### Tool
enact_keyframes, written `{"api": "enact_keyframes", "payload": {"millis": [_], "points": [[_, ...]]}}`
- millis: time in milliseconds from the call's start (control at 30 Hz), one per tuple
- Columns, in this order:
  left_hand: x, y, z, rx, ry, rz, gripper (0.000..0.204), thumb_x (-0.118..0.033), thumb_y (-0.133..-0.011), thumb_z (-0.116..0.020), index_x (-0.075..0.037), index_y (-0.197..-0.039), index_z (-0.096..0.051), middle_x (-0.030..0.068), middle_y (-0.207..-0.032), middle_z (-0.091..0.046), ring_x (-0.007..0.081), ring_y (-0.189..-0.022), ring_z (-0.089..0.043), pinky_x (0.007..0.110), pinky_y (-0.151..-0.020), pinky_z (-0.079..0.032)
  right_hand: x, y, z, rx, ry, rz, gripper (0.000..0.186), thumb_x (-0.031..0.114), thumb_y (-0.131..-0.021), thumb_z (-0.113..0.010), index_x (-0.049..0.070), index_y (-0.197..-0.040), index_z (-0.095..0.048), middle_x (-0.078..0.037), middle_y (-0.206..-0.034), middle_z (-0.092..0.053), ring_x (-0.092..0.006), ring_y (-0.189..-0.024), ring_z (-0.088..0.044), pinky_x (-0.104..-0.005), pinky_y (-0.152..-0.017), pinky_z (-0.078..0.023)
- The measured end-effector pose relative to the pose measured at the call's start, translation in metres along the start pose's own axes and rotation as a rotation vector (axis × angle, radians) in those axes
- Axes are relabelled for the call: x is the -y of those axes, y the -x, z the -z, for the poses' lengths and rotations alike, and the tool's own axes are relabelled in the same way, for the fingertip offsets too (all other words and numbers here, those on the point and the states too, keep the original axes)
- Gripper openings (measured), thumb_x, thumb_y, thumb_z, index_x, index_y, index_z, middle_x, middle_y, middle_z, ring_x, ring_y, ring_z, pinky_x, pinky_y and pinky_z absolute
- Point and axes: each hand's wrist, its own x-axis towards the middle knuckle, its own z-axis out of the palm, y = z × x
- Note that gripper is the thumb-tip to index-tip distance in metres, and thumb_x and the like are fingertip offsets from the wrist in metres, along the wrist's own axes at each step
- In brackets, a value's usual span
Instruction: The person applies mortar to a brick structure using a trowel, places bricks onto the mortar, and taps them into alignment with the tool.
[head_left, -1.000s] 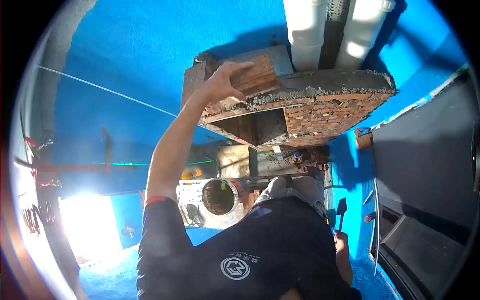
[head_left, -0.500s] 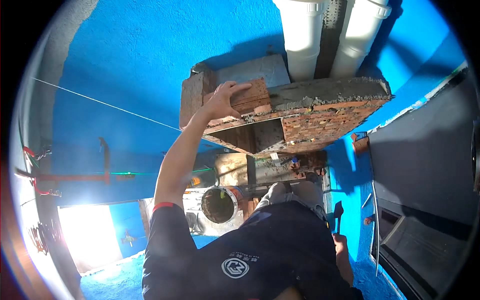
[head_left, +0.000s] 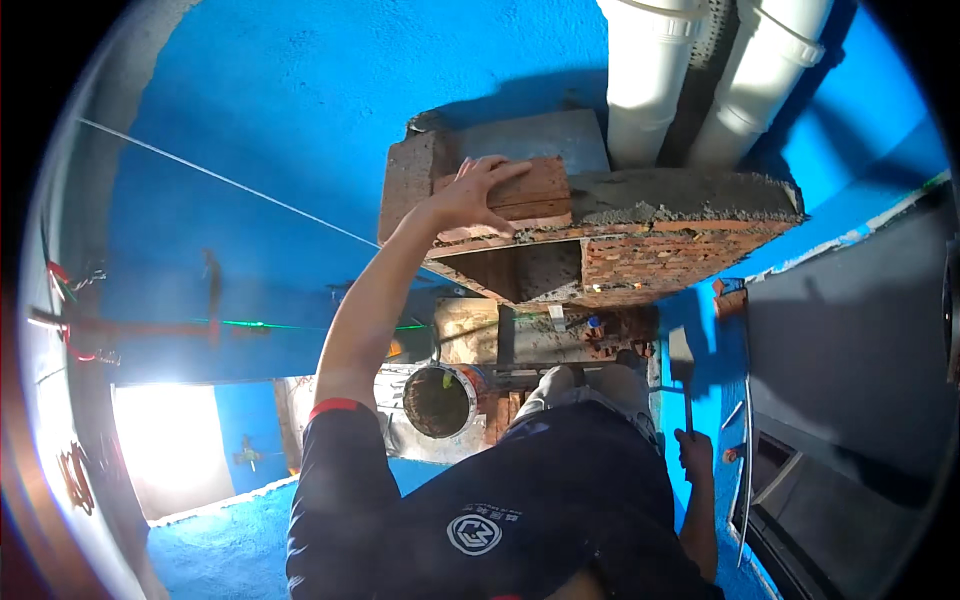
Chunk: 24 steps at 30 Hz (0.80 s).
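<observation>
My left hand [head_left: 480,198] grips a red brick [head_left: 545,188] on top of the brickwork, thumb along its near side and fingers over its top. That brick lies beside another brick [head_left: 405,185] at the left end of the brick wall [head_left: 690,250]. Grey mortar [head_left: 680,197] covers the wall's top to the right. Below the held brick is a rectangular opening [head_left: 530,272]. Low on the right, my right hand [head_left: 693,455] is closed round the handle of a trowel [head_left: 682,355], its blade pointing up and away from me.
Two white pipes [head_left: 648,90] rise behind the wall against blue-painted walls. A taut string [head_left: 230,193] runs from the left to the brickwork. Below stands a round bucket [head_left: 440,400] near my feet, with loose bricks [head_left: 502,412] beside it. A dark panel [head_left: 850,320] is at right.
My right hand has lifted the trowel upward, and its blade now catches the light. My left hand stays on the brick. The whole view has shifted slightly, moving the wall rightward.
</observation>
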Motion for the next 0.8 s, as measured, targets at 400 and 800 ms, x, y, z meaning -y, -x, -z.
{"api": "enact_keyframes", "payload": {"millis": [400,800], "points": [[0.056,0.087,-0.038,-0.623,-0.004,0.196,0.045,-0.025,-0.084,-0.068,-0.001,-0.121,-0.059,0.0178,-0.13,-0.056,0.0352,-0.123,-0.049,0.042,-0.103,-0.039,0.298,0.082,0.008,0.287,-0.048,0.88,0.043,0.022,-0.096,-0.052,0.004,-0.135,-0.049,-0.008,-0.071,-0.056,-0.0126,-0.059,-0.053,-0.0303,-0.055,-0.042],[0.044,0.077,-0.043,-0.58,0.043,0.262,0.049,-0.031,-0.091,-0.06,-0.004,-0.131,-0.054,0.0129,-0.143,-0.045,0.0305,-0.137,-0.035,0.046,-0.113,-0.027,0.394,0.014,-0.079,-0.077,0.292,1.315,0.035,0.02,-0.091,-0.058,0.016,-0.126,-0.06,-0.017,-0.081,-0.065,-0.034,-0.07,-0.061,-0.0441,-0.063,-0.047]]}}
